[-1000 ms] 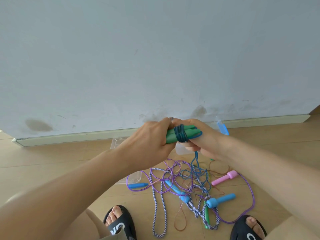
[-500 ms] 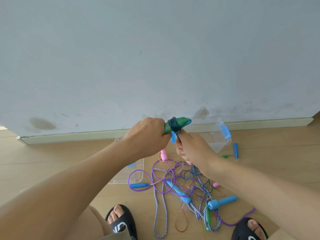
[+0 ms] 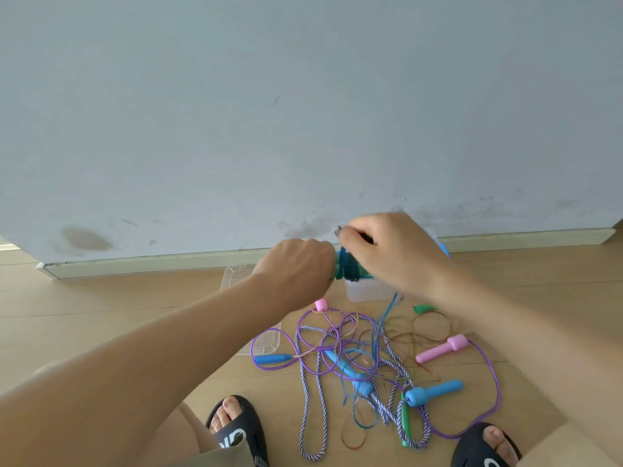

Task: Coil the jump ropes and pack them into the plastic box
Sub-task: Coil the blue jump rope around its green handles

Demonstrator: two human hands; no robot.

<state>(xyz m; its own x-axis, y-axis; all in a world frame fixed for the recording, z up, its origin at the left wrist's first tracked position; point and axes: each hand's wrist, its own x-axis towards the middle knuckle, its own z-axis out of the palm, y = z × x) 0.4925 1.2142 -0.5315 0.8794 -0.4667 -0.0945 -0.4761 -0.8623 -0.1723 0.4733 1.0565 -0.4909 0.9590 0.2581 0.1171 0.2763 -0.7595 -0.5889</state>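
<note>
A person stands over a wooden floor [image 3: 101, 325], looking down at their own two hands and sandalled feet. The job looks to be in its early stages. Only one jump rope is being coiled: the left hand [image 3: 296, 267] is closed around a pair of green handles [image 3: 338, 269], held level, and dark blue cord [image 3: 349, 267] is already wound around them in a thick band. The right hand [image 3: 394, 251] sits just above the band with fingers curled, apparently pinching the cord, whose loose tail hangs down to the floor.

The clear plastic box [image 3: 367, 291] stands on the floor directly beneath the hands, near the wall; what it holds cannot be made out. A clear lid [image 3: 266, 342] lies flat to its left.

Most of the work seems to remain. A tangled heap of ropes [image 3: 364, 358] lies between the feet: purple, striped blue-and-white, thin brown, with blue handles [image 3: 435, 392] and pink handles [image 3: 441, 348] mixed in.

Behind everything rises a pale grey-blue wall [image 3: 303, 112], scuffed and stained low down, ending in a light skirting board [image 3: 151, 264].
</note>
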